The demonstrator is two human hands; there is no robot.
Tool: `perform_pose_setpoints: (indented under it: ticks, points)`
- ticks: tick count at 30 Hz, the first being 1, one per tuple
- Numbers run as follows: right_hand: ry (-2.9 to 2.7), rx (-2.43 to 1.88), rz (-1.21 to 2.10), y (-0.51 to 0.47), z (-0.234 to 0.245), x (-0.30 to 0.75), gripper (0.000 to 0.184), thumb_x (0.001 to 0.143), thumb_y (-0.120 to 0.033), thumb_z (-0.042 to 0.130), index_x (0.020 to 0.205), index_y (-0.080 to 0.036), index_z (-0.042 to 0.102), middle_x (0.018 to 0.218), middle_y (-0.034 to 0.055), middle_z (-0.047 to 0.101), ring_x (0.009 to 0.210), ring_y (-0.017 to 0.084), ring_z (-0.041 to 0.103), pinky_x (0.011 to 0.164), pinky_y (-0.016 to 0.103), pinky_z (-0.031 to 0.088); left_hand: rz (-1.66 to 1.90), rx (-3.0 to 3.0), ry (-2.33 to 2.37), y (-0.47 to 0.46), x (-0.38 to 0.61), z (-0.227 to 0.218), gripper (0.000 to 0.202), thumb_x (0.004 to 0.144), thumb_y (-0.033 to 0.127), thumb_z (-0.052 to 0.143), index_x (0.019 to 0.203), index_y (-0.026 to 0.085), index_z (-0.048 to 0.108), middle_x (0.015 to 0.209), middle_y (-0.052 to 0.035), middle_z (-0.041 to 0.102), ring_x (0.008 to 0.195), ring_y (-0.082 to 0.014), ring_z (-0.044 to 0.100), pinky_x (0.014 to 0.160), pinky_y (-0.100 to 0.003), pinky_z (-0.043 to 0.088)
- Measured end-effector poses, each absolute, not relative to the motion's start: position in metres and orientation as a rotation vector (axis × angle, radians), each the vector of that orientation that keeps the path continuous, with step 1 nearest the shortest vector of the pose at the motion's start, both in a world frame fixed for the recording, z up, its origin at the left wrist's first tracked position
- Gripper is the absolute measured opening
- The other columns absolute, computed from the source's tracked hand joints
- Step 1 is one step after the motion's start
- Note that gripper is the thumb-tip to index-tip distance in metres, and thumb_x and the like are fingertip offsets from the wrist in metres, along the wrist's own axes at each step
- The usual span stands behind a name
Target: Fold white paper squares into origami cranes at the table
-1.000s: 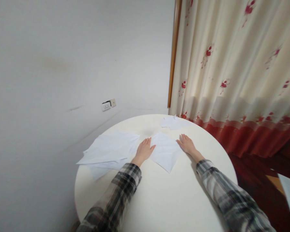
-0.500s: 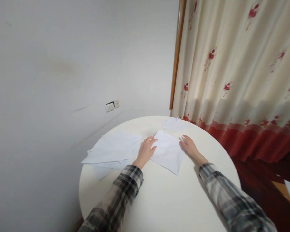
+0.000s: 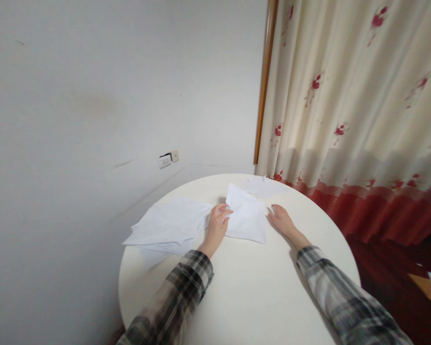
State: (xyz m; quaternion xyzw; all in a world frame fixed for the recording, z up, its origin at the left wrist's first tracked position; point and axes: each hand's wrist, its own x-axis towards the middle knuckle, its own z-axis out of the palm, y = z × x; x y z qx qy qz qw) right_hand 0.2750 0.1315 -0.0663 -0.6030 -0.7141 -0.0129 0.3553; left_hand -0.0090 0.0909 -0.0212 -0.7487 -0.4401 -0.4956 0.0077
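Observation:
A white sheet of paper [image 3: 246, 214] lies near the far middle of the round table, its far left corner raised. My left hand [image 3: 218, 219] pinches the left edge of this sheet between thumb and fingers. Just off the sheet's right edge, my right hand [image 3: 280, 218] rests by the tabletop with fingers apart and nothing in them. To the left of my left hand spreads a loose stack of white paper sheets [image 3: 168, 220], overlapping at different angles.
The round white table [image 3: 251, 297] stands close to the grey-white wall. Small pieces of white paper [image 3: 264, 187] lie at its far edge. A wall socket [image 3: 164, 161] sits behind it. Flowered curtains [image 3: 345, 110] hang at the right. On the dark floor is something tan [image 3: 424, 288].
The sheet has turned on the table, and its far left corner has come up. My left hand has closed on its left edge. My right hand has barely moved.

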Motion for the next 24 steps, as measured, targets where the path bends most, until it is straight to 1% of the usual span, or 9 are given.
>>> perform_pose_setpoints:
  ticks: [7, 9, 11, 13, 15, 17, 20, 21, 24]
  points:
    - [-1.891, -1.617, -0.056, 0.128, -0.063, 0.272, 0.042, 0.08, -0.032, 0.044, 0.117, -0.012, 0.047, 0.122, 0.0153, 0.052, 0.115, 0.025, 0.046, 0.099, 0.04, 0.035, -1.591, -2.016, -1.651, 0.075, -0.051, 0.011, 0.024, 0.075, 0.01, 0.048, 0.09, 0.021, 0.063, 0.107, -0.007, 0.052, 0.103, -0.0212, 0.049, 0.095, -0.039, 0.04]
    - [-1.896, -1.624, -0.054, 0.128, -0.063, 0.273, 0.042, 0.08, -0.032, 0.045, 0.117, -0.011, 0.047, 0.121, 0.015, 0.052, 0.115, 0.024, 0.046, 0.099, 0.039, 0.034, -1.601, -1.901, -1.744, 0.077, -0.081, 0.018, 0.022, 0.075, 0.014, 0.049, 0.091, 0.019, 0.063, 0.107, -0.0081, 0.052, 0.102, -0.0214, 0.051, 0.091, -0.037, 0.044]
    - [-1.903, -1.621, -0.054, 0.128, -0.063, 0.274, 0.042, 0.08, -0.031, 0.045, 0.117, -0.01, 0.047, 0.121, 0.0151, 0.052, 0.114, 0.024, 0.046, 0.1, 0.037, 0.034, -1.512, -1.912, -1.844, 0.082, -0.114, 0.022, 0.022, 0.074, 0.019, 0.05, 0.093, 0.02, 0.062, 0.107, -0.007, 0.053, 0.103, -0.0215, 0.052, 0.086, -0.035, 0.047]
    - [-1.911, -1.61, -0.055, 0.128, -0.063, 0.276, 0.042, 0.08, -0.03, 0.045, 0.116, -0.009, 0.048, 0.12, 0.0155, 0.052, 0.114, 0.023, 0.046, 0.1, 0.036, 0.034, -1.258, -2.037, -1.945, 0.087, -0.145, 0.024, 0.023, 0.073, 0.021, 0.051, 0.094, 0.021, 0.062, 0.107, -0.0057, 0.056, 0.105, -0.0221, 0.051, 0.086, -0.035, 0.047]
    - [-1.914, -1.601, -0.052, 0.128, -0.064, 0.277, 0.042, 0.08, -0.03, 0.045, 0.116, -0.009, 0.048, 0.12, 0.0155, 0.053, 0.114, 0.023, 0.047, 0.1, 0.037, 0.034, -0.943, -1.957, -2.049, 0.09, -0.163, 0.024, 0.028, 0.071, 0.022, 0.054, 0.098, 0.018, 0.063, 0.115, -0.01, 0.054, 0.113, -0.026, 0.047, 0.096, -0.04, 0.039]
    - [-1.907, -1.605, -0.047, 0.128, -0.064, 0.277, 0.042, 0.08, -0.031, 0.045, 0.116, -0.009, 0.048, 0.12, 0.0154, 0.053, 0.114, 0.024, 0.047, 0.1, 0.037, 0.034, -0.749, -1.846, -2.069, 0.087, -0.166, 0.021, 0.039, 0.074, 0.029, 0.053, 0.112, 0.018, 0.058, 0.132, -0.0127, 0.042, 0.124, -0.0307, 0.036, 0.101, -0.045, 0.031]
    - [-1.894, -1.625, -0.041, 0.127, -0.062, 0.276, 0.042, 0.08, -0.031, 0.046, 0.117, -0.01, 0.048, 0.121, 0.0156, 0.052, 0.115, 0.024, 0.046, 0.1, 0.038, 0.034, -0.471, -2.11, -2.059, 0.076, -0.152, 0.012, 0.051, 0.081, 0.043, 0.043, 0.128, 0.023, 0.045, 0.144, -0.0093, 0.029, 0.13, -0.0308, 0.027, 0.101, -0.051, 0.028]
    - [-1.892, -1.631, -0.039, 0.126, -0.062, 0.275, 0.042, 0.08, -0.031, 0.046, 0.117, -0.01, 0.047, 0.121, 0.0154, 0.052, 0.115, 0.024, 0.046, 0.099, 0.038, 0.034, -0.365, -2.154, -2.13, 0.072, -0.147, 0.008, 0.054, 0.08, 0.049, 0.041, 0.13, 0.026, 0.042, 0.145, -0.0081, 0.027, 0.132, -0.0332, 0.023, 0.1, -0.056, 0.025]
    - [-1.895, -1.644, -0.038, 0.125, -0.06, 0.275, 0.042, 0.08, -0.03, 0.046, 0.118, -0.011, 0.047, 0.121, 0.0148, 0.052, 0.115, 0.023, 0.046, 0.099, 0.038, 0.034, -0.158, -2.078, -2.363, 0.066, -0.144, -0.006, 0.07, 0.074, 0.064, 0.04, 0.133, 0.026, 0.039, 0.145, -0.012, 0.025, 0.131, -0.0412, 0.018, 0.096, -0.067, 0.017]
